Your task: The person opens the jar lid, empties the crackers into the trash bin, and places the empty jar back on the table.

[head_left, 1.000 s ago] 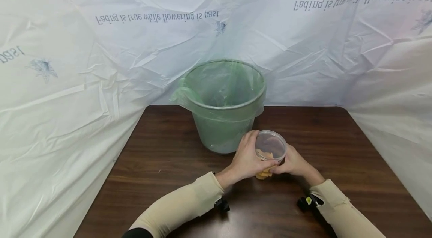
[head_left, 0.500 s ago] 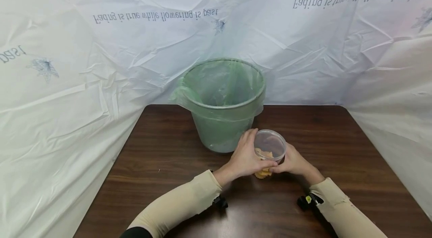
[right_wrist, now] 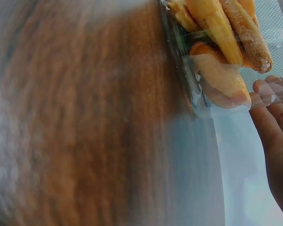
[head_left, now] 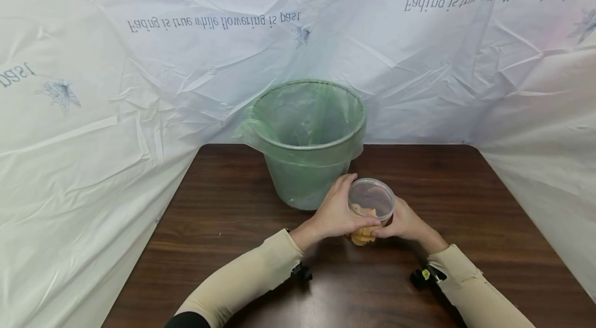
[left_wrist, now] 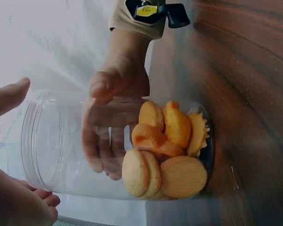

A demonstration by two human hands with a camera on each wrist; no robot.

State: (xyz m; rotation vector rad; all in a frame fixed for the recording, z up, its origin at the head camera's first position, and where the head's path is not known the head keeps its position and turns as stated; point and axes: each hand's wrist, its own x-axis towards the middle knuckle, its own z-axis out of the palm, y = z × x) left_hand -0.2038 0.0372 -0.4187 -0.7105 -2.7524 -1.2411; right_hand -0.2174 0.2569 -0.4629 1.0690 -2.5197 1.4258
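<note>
A clear, wide-mouthed round jar (head_left: 372,196) stands on the dark table. Round biscuits (left_wrist: 184,176) and other yellow-orange pieces lie in its lower part. My left hand (head_left: 336,217) spans the top, with its thumb across the near side of the rim (left_wrist: 35,141) and its fingers on the far side. From the right, my right hand (head_left: 406,224) curls round the jar's side. Through the clear wall its fingers (left_wrist: 111,155) show in the left wrist view. Whether a clear lid sits on the mouth, I cannot tell.
Just behind and left of the jar stands a bucket (head_left: 302,183) lined with a thin green bag (head_left: 267,123). The brown wooden table (head_left: 223,245) ends against a printed white plastic sheet (head_left: 186,74) hanging behind and on both sides.
My left hand and forearm have shifted slightly left, and the jar's rim has moved very slightly left too. The right hand stays in nearly the same place.
</note>
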